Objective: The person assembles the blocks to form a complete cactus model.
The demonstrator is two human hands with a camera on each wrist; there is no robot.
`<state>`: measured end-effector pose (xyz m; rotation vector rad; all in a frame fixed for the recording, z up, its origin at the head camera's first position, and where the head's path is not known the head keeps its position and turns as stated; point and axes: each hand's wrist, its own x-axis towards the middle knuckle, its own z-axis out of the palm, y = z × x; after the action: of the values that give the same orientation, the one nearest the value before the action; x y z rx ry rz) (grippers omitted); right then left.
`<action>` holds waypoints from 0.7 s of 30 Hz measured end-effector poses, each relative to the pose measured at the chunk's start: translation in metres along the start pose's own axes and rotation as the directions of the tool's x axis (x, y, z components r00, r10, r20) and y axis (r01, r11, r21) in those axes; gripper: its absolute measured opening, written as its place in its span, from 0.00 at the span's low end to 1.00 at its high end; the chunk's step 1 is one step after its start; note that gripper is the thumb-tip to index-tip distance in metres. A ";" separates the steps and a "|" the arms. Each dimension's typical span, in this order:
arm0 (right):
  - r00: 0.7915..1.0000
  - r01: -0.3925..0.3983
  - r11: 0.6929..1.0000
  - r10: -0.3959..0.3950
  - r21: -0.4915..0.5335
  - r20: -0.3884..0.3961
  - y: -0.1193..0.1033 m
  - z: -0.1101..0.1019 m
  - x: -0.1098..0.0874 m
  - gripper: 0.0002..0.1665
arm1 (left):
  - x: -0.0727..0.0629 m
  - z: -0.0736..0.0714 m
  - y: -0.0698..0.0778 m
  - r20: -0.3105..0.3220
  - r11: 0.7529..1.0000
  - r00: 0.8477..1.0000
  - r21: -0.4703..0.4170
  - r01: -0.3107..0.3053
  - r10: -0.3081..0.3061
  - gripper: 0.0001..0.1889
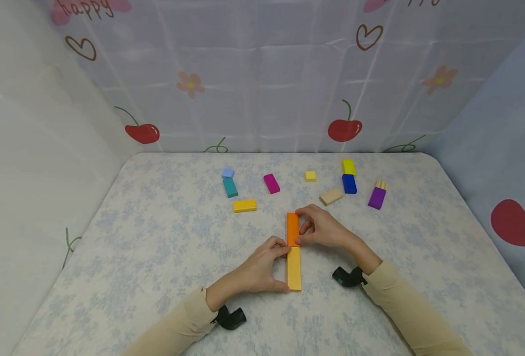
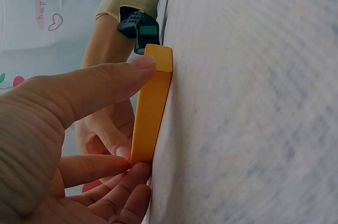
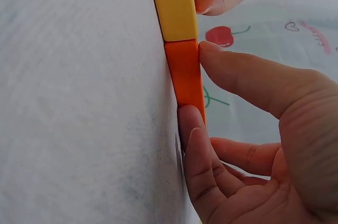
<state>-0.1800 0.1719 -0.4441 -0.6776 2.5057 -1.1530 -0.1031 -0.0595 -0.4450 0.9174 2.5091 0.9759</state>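
Note:
A yellow block (image 1: 294, 269) and an orange block (image 1: 293, 230) lie end to end on the table, in one line running away from the person. My left hand (image 1: 258, 269) pinches the yellow block lengthwise, thumb at its near end and forefinger by the joint. In the left wrist view the thumb presses that yellow end (image 2: 158, 57). My right hand (image 1: 324, 227) holds the orange block from the right, thumb near the joint and forefinger at the far end. The right wrist view shows the orange block (image 3: 185, 71) meeting the yellow one (image 3: 177, 7) closely.
Beyond the hands lie a yellow block (image 1: 245, 206), a teal block (image 1: 230, 188), a light blue block (image 1: 228, 173), a magenta block (image 1: 271, 183), a small pale yellow block (image 1: 310, 176), a beige block (image 1: 331, 197), a blue block (image 1: 349, 184), a bright yellow block (image 1: 349, 166) and a purple block (image 1: 377, 198).

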 end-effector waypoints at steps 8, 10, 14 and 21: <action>1.000 -0.005 1.000 0.005 -0.004 0.001 0.000 0.000 -0.001 0.42 | 0.001 0.000 -0.001 -0.004 1.000 1.000 0.006 -0.003 0.003 0.43; 1.000 -0.009 1.000 0.009 -0.005 0.001 0.000 0.000 -0.001 0.42 | 0.002 0.000 -0.001 0.001 1.000 1.000 0.008 -0.004 0.004 0.43; 1.000 -0.012 1.000 0.012 -0.004 -0.004 0.000 -0.001 -0.001 0.42 | 0.002 0.000 -0.001 0.001 1.000 1.000 0.018 -0.008 0.008 0.44; 1.000 -0.013 1.000 0.013 0.007 -0.004 -0.001 0.000 -0.001 0.42 | 0.002 0.000 -0.001 0.004 1.000 1.000 0.029 -0.011 0.011 0.45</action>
<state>-0.1789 0.1723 -0.4433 -0.6563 2.5043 -1.1595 -0.1048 -0.0591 -0.4458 0.9415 2.5243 0.9426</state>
